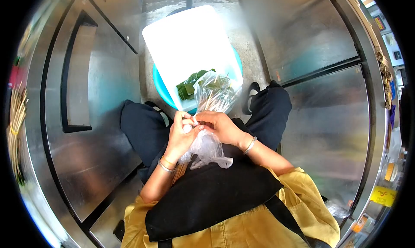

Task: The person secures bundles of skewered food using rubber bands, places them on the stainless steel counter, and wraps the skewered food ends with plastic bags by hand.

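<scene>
My left hand and my right hand meet at the gathered neck of a clear plastic bag, fingers pinched closed on it. The bag's full end points away from me and holds what look like thin light sticks, partly blurred by the shiny plastic. Its loose, crumpled end hangs toward my lap. Thin wooden sticks show below my left wrist. Just past the bag, green leaf pieces lie at the near end of a white tray, partly covered by the bag.
Under the tray is a turquoise tub on the concrete floor, between my feet. Stainless steel cabinets rise close on both sides. A bundle of sticks stands at far left. A yellow package sits at far right.
</scene>
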Tool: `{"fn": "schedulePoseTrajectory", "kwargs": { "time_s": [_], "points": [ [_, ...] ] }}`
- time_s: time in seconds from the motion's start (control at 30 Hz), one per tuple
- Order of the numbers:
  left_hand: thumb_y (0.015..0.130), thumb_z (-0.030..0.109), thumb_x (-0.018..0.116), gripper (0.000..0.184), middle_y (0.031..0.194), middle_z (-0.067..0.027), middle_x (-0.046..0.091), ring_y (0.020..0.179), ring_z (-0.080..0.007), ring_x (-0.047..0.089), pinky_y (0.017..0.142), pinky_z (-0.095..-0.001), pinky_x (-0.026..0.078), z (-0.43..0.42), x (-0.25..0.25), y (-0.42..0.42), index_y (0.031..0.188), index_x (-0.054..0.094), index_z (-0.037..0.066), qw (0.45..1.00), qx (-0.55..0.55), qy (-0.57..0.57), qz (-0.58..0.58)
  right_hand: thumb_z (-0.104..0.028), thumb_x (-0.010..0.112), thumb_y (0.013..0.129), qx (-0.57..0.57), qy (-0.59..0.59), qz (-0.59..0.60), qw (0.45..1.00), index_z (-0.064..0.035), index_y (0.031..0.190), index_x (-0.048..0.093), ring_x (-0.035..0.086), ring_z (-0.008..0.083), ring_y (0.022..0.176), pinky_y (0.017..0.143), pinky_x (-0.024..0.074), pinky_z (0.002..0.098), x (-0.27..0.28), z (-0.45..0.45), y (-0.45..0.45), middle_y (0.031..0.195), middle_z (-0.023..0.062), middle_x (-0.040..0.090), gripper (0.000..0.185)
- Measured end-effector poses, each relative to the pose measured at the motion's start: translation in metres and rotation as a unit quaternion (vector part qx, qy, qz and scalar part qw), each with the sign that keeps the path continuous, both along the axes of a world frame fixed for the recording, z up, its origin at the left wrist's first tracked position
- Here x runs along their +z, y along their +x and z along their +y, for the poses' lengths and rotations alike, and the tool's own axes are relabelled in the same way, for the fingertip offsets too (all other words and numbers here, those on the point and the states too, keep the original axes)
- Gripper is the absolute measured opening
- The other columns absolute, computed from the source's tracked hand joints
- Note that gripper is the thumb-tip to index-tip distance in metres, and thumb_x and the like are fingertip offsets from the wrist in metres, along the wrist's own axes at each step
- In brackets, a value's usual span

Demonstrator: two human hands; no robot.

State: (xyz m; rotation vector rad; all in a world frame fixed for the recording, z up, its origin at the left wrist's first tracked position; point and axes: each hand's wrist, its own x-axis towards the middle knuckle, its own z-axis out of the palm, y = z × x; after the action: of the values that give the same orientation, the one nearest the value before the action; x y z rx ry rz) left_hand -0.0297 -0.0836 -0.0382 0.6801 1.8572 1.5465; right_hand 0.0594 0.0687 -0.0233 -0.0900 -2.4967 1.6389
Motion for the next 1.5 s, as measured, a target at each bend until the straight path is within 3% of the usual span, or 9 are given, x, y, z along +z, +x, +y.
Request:
{"fn": "schedulePoseTrajectory", "kwargs": {
  "time_s": [0.2, 0.4, 0.53, 0.63, 0.93, 0.97, 1.07, 1.3, 1.5],
  "points": [
    [0.073, -0.003, 0.070, 0.038, 0.075, -0.0014, 0.058, 0.069, -0.0078, 0.054, 0.062, -0.0242, 0.046, 0.001, 0.004, 0.006, 0.100, 0.045, 0.007, 0.998, 0.041, -0.027, 0.033, 0.000, 0.061, 0.077, 0.049, -0.119, -0.064, 0.990, -0.0042, 0.102, 0.062, 0.065, 0.0280, 0.084, 0.074, 0.0509, 0.0351, -0.018, 0.009, -0.005, 0.090, 0.0138, 0.065, 0.025],
    [0.075, -0.004, 0.065, 0.031, 0.084, -0.0019, 0.046, 0.075, -0.0095, 0.046, 0.067, -0.0241, 0.043, 0.000, -0.002, 0.010, 0.096, 0.044, 0.007, 0.995, 0.071, -0.006, 0.068, -0.016, 0.066, 0.080, 0.065, 0.028, -0.059, 0.996, -0.0105, 0.095, 0.065, 0.063, 0.0318, 0.082, 0.072, 0.0487, 0.0386, -0.013, 0.006, -0.012, 0.086, 0.0122, 0.065, 0.016],
    [0.071, -0.008, 0.055, 0.028, 0.078, -0.0008, 0.042, 0.069, -0.0093, 0.043, 0.067, -0.0224, 0.040, -0.008, -0.029, 0.005, 0.091, 0.040, 0.005, 0.995, 0.086, 0.030, -0.038, -0.009, 0.062, 0.076, 0.018, 0.093, -0.004, 0.995, -0.0113, 0.095, 0.063, 0.061, 0.0300, 0.080, 0.066, 0.0471, 0.0376, -0.009, -0.004, -0.003, 0.088, 0.0070, 0.061, 0.019],
    [0.069, -0.009, 0.052, 0.027, 0.074, -0.0009, 0.042, 0.068, -0.0094, 0.043, 0.066, -0.0239, 0.040, 0.003, 0.005, 0.013, 0.089, 0.040, 0.005, 0.997, 0.071, 0.016, 0.009, -0.010, 0.063, 0.074, -0.003, 0.111, 0.021, 0.994, -0.0109, 0.092, 0.063, 0.060, 0.0293, 0.079, 0.065, 0.0464, 0.0374, -0.018, -0.009, -0.004, 0.086, 0.0062, 0.061, 0.017],
    [0.078, -0.006, 0.057, 0.028, 0.075, -0.0017, 0.050, 0.069, -0.0088, 0.047, 0.066, -0.0214, 0.040, -0.003, 0.007, 0.017, 0.099, 0.043, 0.004, 0.995, 0.092, -0.015, 0.039, -0.013, 0.064, 0.073, -0.078, -0.032, 0.006, 0.996, -0.0093, 0.080, 0.062, 0.061, 0.0256, 0.070, 0.060, 0.0446, 0.0335, -0.028, -0.018, 0.000, 0.078, 0.0040, 0.060, 0.009],
    [0.081, -0.006, 0.060, 0.031, 0.072, -0.0027, 0.055, 0.066, -0.0093, 0.050, 0.064, -0.0228, 0.042, -0.004, 0.009, 0.018, 0.105, 0.042, 0.004, 0.995, 0.088, -0.013, 0.046, -0.004, 0.065, 0.073, -0.059, -0.059, 0.000, 0.997, -0.0045, 0.084, 0.059, 0.057, 0.0179, 0.069, 0.062, 0.0440, 0.0274, -0.029, -0.015, 0.000, 0.083, 0.0056, 0.059, 0.012],
    [0.081, -0.006, 0.059, 0.031, 0.068, -0.0032, 0.055, 0.064, -0.0096, 0.051, 0.064, -0.0241, 0.043, -0.002, 0.027, 0.027, 0.105, 0.042, 0.004, 0.992, 0.084, -0.036, 0.087, -0.004, 0.064, 0.073, -0.011, -0.079, 0.004, 0.997, -0.0043, 0.082, 0.059, 0.057, 0.0168, 0.068, 0.061, 0.0435, 0.0277, -0.022, -0.007, -0.001, 0.082, 0.0057, 0.058, 0.011],
    [0.072, -0.008, 0.057, 0.031, 0.065, -0.0050, 0.054, 0.062, -0.0122, 0.052, 0.058, -0.0259, 0.043, -0.005, 0.018, 0.025, 0.098, 0.045, 0.004, 0.987, 0.053, -0.051, 0.141, -0.010, 0.064, 0.075, 0.114, 0.081, 0.017, 0.990, -0.0047, 0.086, 0.060, 0.060, 0.0306, 0.081, 0.069, 0.0466, 0.0372, -0.015, 0.006, -0.003, 0.088, 0.0085, 0.060, 0.013],
    [0.072, -0.003, 0.058, 0.030, 0.063, -0.0088, 0.059, 0.058, -0.0172, 0.057, 0.057, -0.0300, 0.045, -0.006, 0.018, 0.025, 0.098, 0.044, 0.004, 0.982, 0.065, -0.045, 0.171, -0.011, 0.063, 0.079, 0.089, -0.006, 0.009, 0.996, -0.0035, 0.089, 0.060, 0.061, 0.0271, 0.085, 0.072, 0.0470, 0.0343, -0.032, -0.003, 0.000, 0.094, 0.0074, 0.061, 0.013]
  ]
}}
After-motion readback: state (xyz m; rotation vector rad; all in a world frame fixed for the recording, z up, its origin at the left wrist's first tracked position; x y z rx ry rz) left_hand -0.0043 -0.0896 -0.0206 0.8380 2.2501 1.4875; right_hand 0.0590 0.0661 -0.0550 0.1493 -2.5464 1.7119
